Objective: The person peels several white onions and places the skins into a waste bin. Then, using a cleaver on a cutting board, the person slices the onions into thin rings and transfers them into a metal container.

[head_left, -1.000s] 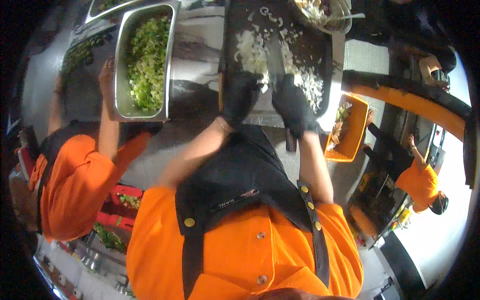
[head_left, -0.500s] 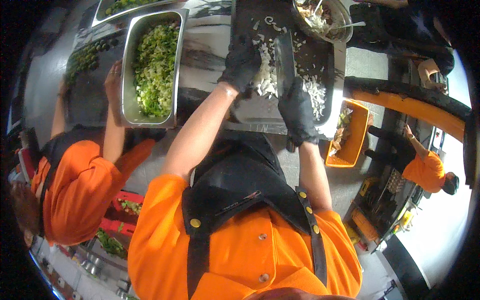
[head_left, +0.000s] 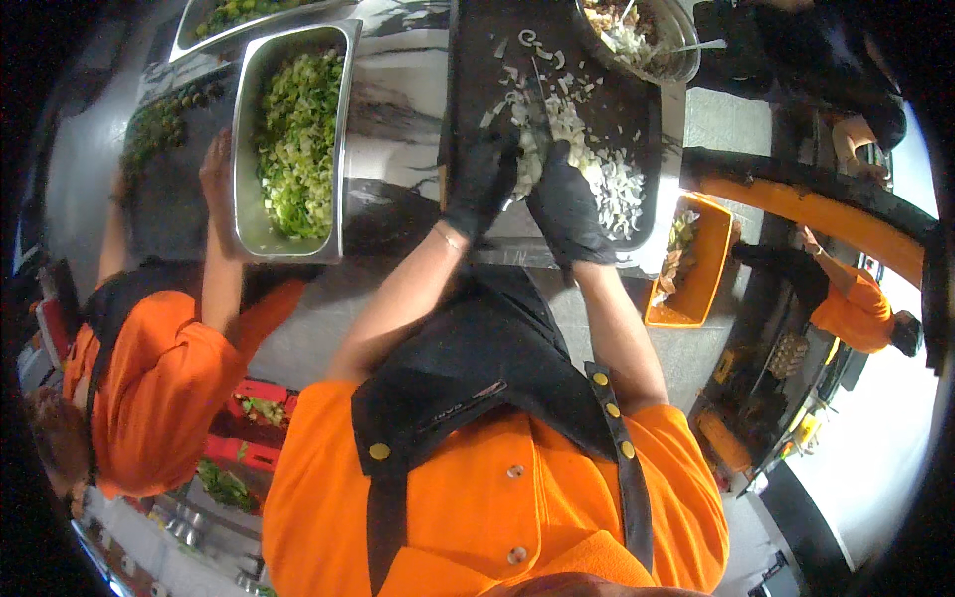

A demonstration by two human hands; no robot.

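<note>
My right hand (head_left: 572,204), in a black glove, is closed round the handle of a knife (head_left: 541,95). Its blade points away from me and shows as a thin dark line. My left hand (head_left: 483,179), gloved alike, is curled against a heap of white onion (head_left: 527,164) just left of the blade; the glove partly hides its fingertips. Both hands are over a dark cutting board (head_left: 482,50). Chopped onion (head_left: 615,189) lies to the right of the knife, and loose slivers are scattered toward the far side.
Left of the board stands a deep metal pan (head_left: 242,149) of chopped greens. A bowl (head_left: 686,65) with onion and spoons sits far right. Below the table's right edge is an orange bin (head_left: 704,289) with scraps. A co-worker (head_left: 149,378) stands close on my left; another person (head_left: 856,308) is farther right.
My right hand and the knife have shifted left, close to my left hand. The blade has turned from showing its broad side to nearly edge-on. My left hand sits slightly nearer to me.
</note>
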